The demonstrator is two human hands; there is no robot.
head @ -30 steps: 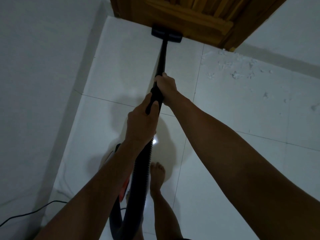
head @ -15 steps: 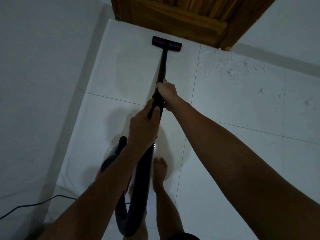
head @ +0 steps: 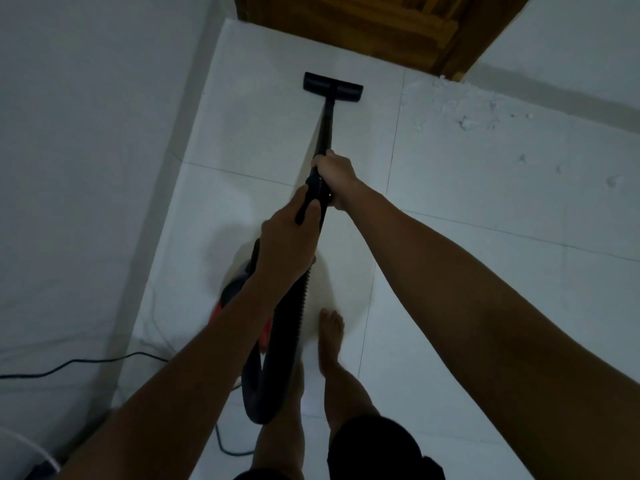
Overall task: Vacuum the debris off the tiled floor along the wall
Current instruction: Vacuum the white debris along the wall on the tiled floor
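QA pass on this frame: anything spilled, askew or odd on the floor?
Yes: white debris is scattered on the tiles along the far wall, right of the wooden door. The nozzle sits on clean tile left of it, not touching it. A cord trails loose at lower left.

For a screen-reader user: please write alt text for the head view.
Both hands, left hand behind right hand, grip a black vacuum wand whose flat black nozzle sits on white floor tiles. White crumbly debris lies to the right along the wall.
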